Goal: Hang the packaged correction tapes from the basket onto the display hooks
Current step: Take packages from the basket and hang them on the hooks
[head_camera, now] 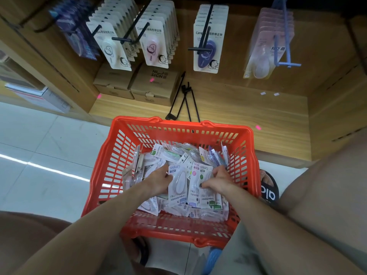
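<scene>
— Hands first: where are they?

— I see both inside the red basket (250, 155), on the heap of packaged correction tapes (179, 183). The left hand (158, 180) pinches the left edge of the top pack; the right hand (217, 180) curls its fingers over packs beside it, toward the basket's right wall.

— And that top pack's long axis?

— It runs from the basket's near rim toward the far rim, printed header at the far end, lying between the hands. The left is touching it, so I judge it nearer.

— The display hooks (206, 28)?

— Well beyond the far rim, up on the back panel, already carrying packs. Both forearms reach forward and down.
</scene>
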